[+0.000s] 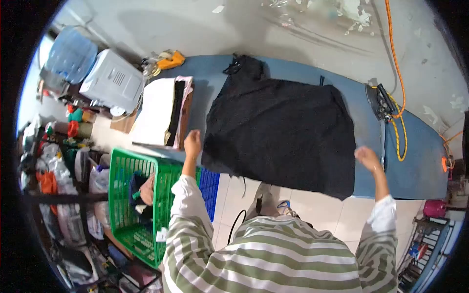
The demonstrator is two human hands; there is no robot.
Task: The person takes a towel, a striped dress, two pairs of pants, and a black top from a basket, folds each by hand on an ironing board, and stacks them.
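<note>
A black garment point(281, 129) lies spread on the blue-covered table, its lower edge hanging over the front. A narrower bunched part with dark straps or trim sits at its upper left. My left hand point(192, 144) is just beyond the garment's left edge, near the stack of cloth, with fingers curled in. On the other side, my right hand point(367, 158) hovers by the garment's right edge, its fingers also curled. I see no cloth in either hand.
An iron point(382, 102) with an orange cord point(393, 53) stands at the right of the table point(415, 168). Folded cloth point(155, 110) and a yellow tape dispenser point(171, 59) are at the left. Below are a green basket point(156, 215) holding cloth and a blue crate point(209, 188).
</note>
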